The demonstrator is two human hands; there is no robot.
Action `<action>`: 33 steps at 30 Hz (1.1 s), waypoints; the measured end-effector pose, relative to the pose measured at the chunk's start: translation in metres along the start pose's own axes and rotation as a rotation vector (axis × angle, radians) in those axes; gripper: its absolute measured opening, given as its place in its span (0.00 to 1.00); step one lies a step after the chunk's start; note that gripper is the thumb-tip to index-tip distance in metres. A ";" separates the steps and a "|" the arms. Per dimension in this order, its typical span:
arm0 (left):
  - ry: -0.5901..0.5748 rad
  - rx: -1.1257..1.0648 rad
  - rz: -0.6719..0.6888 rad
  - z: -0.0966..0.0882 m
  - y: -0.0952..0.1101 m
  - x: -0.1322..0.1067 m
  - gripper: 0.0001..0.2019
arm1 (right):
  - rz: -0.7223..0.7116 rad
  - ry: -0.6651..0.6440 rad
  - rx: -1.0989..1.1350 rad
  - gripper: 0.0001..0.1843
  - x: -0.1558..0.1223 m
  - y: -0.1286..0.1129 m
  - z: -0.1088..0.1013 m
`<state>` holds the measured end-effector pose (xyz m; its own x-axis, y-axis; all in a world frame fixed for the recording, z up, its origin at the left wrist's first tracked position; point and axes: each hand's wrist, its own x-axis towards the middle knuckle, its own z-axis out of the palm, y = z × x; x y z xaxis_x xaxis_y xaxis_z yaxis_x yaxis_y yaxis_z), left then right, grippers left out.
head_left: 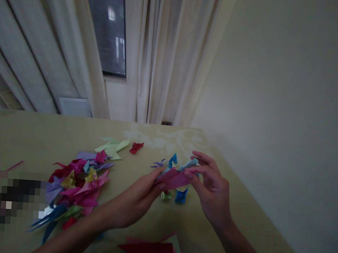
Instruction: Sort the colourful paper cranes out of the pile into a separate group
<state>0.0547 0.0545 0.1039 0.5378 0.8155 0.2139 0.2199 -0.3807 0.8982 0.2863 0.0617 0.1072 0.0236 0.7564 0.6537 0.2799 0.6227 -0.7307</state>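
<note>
Between my two hands is a folded piece of pink paper [175, 179], raised a little above the table, with light blue paper along its upper side. My left hand [140, 199] grips its left end between thumb and fingers. At the right end, my right hand [211, 183] pinches it with thumb and index finger while the other fingers are bent above. Just behind it shows a blue folded paper piece [173, 160], partly hidden. A small blue paper piece [181, 196] and a green one [166, 195] lie below the pink paper, near my hands.
A heap of colourful folded paper [80, 182] lies to the left, beside my left forearm. Behind it are a pale green paper figure [112, 147] and a small red one [136, 147]. Red paper sheets [151, 252] lie at the near edge. A wall [288, 111] borders the table's right side.
</note>
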 end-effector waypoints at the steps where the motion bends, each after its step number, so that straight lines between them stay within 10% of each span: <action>1: -0.010 -0.008 -0.012 0.000 0.000 0.000 0.19 | 0.005 -0.010 0.025 0.03 -0.001 0.000 0.001; 14: -0.037 -0.161 -0.057 0.015 0.000 -0.003 0.25 | 0.058 -0.257 0.085 0.32 -0.020 -0.011 0.013; 27: -0.003 -0.092 -0.006 0.014 0.001 -0.006 0.22 | -0.239 -0.396 -0.279 0.28 -0.015 -0.008 0.011; 33: 0.100 -0.174 -0.122 0.008 0.004 -0.010 0.28 | -0.382 -0.266 -0.252 0.24 -0.018 -0.009 0.006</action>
<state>0.0567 0.0419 0.1024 0.4306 0.8933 0.1290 0.1300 -0.2029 0.9705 0.2780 0.0434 0.1007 -0.3605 0.5301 0.7675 0.4435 0.8213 -0.3589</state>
